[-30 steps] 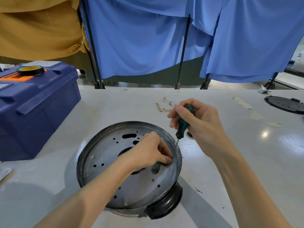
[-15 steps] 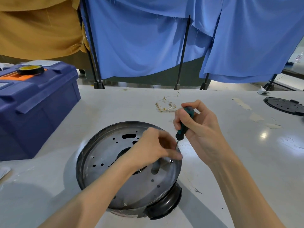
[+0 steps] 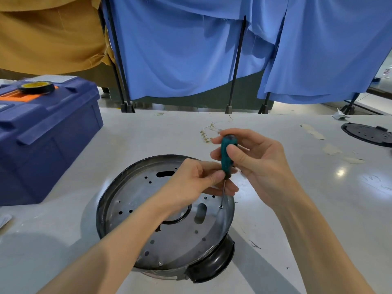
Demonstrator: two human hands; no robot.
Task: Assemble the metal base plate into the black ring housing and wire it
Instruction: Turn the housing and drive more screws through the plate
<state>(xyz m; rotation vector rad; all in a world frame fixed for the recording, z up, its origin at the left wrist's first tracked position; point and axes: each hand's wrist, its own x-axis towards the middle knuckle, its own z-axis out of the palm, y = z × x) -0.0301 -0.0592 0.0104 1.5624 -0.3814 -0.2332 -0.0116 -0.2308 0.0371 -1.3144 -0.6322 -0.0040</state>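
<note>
A round metal base plate [image 3: 135,200] with several holes sits inside the black ring housing [image 3: 214,266] on the white table. A small screw [image 3: 221,206] stands in a hole near the plate's right rim. My right hand [image 3: 254,162] holds a green-handled screwdriver [image 3: 228,154] upright, its tip on that screw. My left hand [image 3: 197,183] pinches the screwdriver's lower handle and shaft just above the plate. A bundle of thin wires with gold terminals [image 3: 206,134] lies on the table behind my hands.
A blue toolbox [image 3: 46,134] with a roll of black tape [image 3: 38,87] on its lid stands at the left. A black round cover [image 3: 367,134] lies at the far right. Blue curtains on black stands hang behind the table's far edge.
My left hand lifted off the plate and moved up to the screwdriver's shaft. My right hand brought the screwdriver upright, with its tip now down on the screw by the right rim.
</note>
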